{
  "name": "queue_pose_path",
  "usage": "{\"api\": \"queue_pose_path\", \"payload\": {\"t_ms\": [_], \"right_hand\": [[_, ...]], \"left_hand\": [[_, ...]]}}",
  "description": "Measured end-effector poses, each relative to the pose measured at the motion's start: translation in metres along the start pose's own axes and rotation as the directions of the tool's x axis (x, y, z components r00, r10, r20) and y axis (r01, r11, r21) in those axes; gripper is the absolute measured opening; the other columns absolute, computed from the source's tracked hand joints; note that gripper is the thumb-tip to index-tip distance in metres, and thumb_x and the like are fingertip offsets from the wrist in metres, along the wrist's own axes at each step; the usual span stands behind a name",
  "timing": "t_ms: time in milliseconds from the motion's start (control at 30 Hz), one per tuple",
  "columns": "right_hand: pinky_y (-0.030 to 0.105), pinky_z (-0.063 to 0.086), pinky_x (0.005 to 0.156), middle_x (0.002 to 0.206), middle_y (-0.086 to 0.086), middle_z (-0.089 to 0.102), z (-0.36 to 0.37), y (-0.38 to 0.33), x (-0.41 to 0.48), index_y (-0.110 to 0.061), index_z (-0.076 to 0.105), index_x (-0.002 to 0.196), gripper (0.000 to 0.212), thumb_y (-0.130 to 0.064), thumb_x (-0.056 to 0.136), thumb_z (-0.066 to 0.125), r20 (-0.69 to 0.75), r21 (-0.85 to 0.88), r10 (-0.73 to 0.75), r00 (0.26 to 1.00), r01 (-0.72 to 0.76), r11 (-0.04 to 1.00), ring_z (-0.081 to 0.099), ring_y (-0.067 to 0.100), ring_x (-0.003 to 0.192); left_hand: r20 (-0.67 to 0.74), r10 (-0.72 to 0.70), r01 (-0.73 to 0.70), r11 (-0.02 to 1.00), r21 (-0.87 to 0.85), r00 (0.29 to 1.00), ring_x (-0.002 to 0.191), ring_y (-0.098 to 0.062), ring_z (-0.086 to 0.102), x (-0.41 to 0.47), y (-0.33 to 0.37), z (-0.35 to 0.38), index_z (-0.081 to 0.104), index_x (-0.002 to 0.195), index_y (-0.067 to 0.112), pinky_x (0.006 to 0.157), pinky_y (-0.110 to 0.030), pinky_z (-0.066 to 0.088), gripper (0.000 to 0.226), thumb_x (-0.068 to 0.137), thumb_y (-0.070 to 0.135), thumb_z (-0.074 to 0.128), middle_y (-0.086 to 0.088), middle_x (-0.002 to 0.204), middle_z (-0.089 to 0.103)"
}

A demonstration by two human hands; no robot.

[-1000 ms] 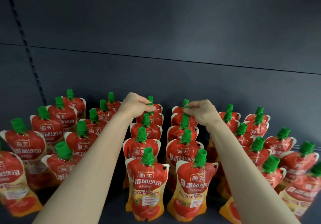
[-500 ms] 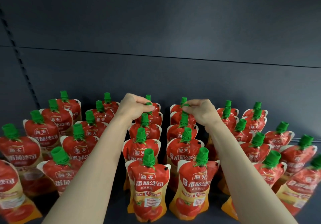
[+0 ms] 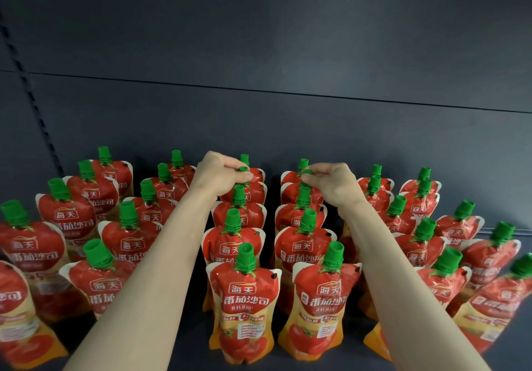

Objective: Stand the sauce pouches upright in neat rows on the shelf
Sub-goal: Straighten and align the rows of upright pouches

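Red and yellow sauce pouches with green caps stand upright in several front-to-back rows on a dark shelf (image 3: pixel 198 362). Both my arms reach to the back of the two middle rows. My left hand (image 3: pixel 220 176) pinches the green cap (image 3: pixel 244 169) of a pouch near the back of the left middle row. My right hand (image 3: pixel 334 182) pinches the green cap (image 3: pixel 307 172) of a pouch near the back of the right middle row. The front pouches of these rows (image 3: pixel 244 310) (image 3: pixel 322 310) stand straight.
The dark back panel (image 3: pixel 288 117) rises right behind the last pouches. More pouch rows (image 3: pixel 95 198) stand at the left and others (image 3: pixel 454 226) at the right, the outer right ones leaning. A slotted upright (image 3: pixel 31 103) runs up the left wall.
Both hands stay pinched on the rear caps. The view has shifted slightly, so the pouches sit a little lower and further left in the picture.
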State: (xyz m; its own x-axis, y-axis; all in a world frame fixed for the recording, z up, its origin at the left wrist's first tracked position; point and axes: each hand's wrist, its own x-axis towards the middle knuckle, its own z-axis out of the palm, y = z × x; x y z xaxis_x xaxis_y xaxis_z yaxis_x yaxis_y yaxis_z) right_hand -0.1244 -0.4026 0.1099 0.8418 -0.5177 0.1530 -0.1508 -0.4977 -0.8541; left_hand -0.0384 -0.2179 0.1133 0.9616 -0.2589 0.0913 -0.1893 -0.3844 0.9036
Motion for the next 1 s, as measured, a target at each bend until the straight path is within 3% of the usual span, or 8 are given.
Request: {"api": "queue_pose_path", "payload": {"t_ms": [233,433,567,733,800,867,933,1000], "right_hand": [[0.038,0.05,0.096,0.113,0.01,0.067,-0.002,-0.002,-0.001,-0.009,0.065,0.114,0.031,-0.021,0.086,0.066,0.008,-0.014,-0.004,1.0,0.004,1.0,0.063,0.025,0.105],[0.021,0.045,0.082,0.103,0.005,0.068,-0.016,-0.008,-0.027,-0.006,0.066,0.11,0.029,-0.024,0.086,0.065,-0.109,0.062,-0.107,0.988,0.114,0.992,0.063,0.016,0.098],[0.009,0.046,0.07,0.096,0.002,0.07,-0.021,-0.009,-0.05,-0.007,0.07,0.099,0.021,-0.022,0.084,0.068,0.04,0.081,-0.12,0.992,0.116,0.99,0.063,0.007,0.087],[-0.003,0.04,0.055,0.087,-0.005,0.066,-0.019,-0.004,-0.055,-0.007,0.067,0.107,0.029,-0.021,0.081,0.071,0.128,0.112,-0.064,0.99,0.049,0.992,0.057,-0.004,0.076],[-0.001,0.042,0.054,0.09,-0.007,0.063,-0.018,-0.003,-0.056,-0.008,0.064,0.113,0.035,-0.023,0.082,0.07,0.171,0.113,-0.042,0.984,0.023,0.993,0.056,-0.003,0.077],[0.007,0.047,0.067,0.1,-0.001,0.064,-0.016,-0.003,-0.056,-0.006,0.061,0.119,0.04,-0.023,0.083,0.069,0.195,0.134,-0.014,0.981,-0.012,0.991,0.061,0.007,0.087],[0.023,0.05,0.083,0.108,0.006,0.066,-0.014,-0.001,-0.055,-0.005,0.059,0.121,0.043,-0.021,0.083,0.069,0.192,0.173,0.008,0.981,-0.042,0.984,0.063,0.017,0.098],[0.031,0.051,0.089,0.11,0.009,0.066,-0.012,0.001,-0.054,-0.004,0.059,0.12,0.04,-0.019,0.084,0.069,0.192,0.188,0.003,0.981,-0.039,0.981,0.064,0.021,0.1]], "left_hand": [[-0.013,0.0,0.0,1.0,0.03,1.0,0.109,-0.022,0.059,-0.002,0.003,0.001,0.067,0.112,0.011,0.097,-0.036,0.046,0.037,0.077,0.022,0.075,-0.008,0.116,0.065],[-0.115,0.106,-0.123,0.981,-0.15,0.988,0.096,-0.009,0.061,-0.027,0.009,-0.007,0.068,0.109,0.013,0.083,-0.021,0.047,0.032,0.081,0.026,0.071,-0.002,0.105,0.067],[-0.033,0.127,-0.13,0.98,-0.151,0.991,0.092,0.0,0.06,-0.047,0.005,-0.011,0.07,0.105,0.017,0.072,-0.014,0.043,0.029,0.079,0.03,0.072,0.005,0.099,0.068],[0.008,0.071,-0.069,0.984,-0.163,0.997,0.089,0.001,0.059,-0.059,-0.006,-0.018,0.07,0.105,0.014,0.07,-0.012,0.041,0.028,0.079,0.025,0.073,0.004,0.1,0.068],[0.021,0.02,-0.016,0.986,-0.168,1.0,0.089,-0.003,0.061,-0.063,-0.007,-0.017,0.071,0.104,0.015,0.075,-0.017,0.045,0.026,0.08,0.025,0.072,0.004,0.098,0.069],[0.062,-0.054,0.067,0.974,-0.216,0.997,0.089,-0.011,0.067,-0.069,-0.009,-0.014,0.071,0.102,0.018,0.08,-0.025,0.052,0.024,0.079,0.025,0.073,0.002,0.095,0.072],[0.112,-0.106,0.135,0.947,-0.29,0.988,0.076,-0.011,0.071,-0.074,-0.009,-0.011,0.071,0.095,0.02,0.067,-0.024,0.056,0.016,0.079,0.019,0.073,0.002,0.083,0.074],[0.123,-0.119,0.153,0.937,-0.314,0.985,0.068,-0.01,0.071,-0.077,-0.009,-0.01,0.07,0.089,0.021,0.058,-0.022,0.055,0.011,0.08,0.017,0.072,0.002,0.078,0.074]]}}
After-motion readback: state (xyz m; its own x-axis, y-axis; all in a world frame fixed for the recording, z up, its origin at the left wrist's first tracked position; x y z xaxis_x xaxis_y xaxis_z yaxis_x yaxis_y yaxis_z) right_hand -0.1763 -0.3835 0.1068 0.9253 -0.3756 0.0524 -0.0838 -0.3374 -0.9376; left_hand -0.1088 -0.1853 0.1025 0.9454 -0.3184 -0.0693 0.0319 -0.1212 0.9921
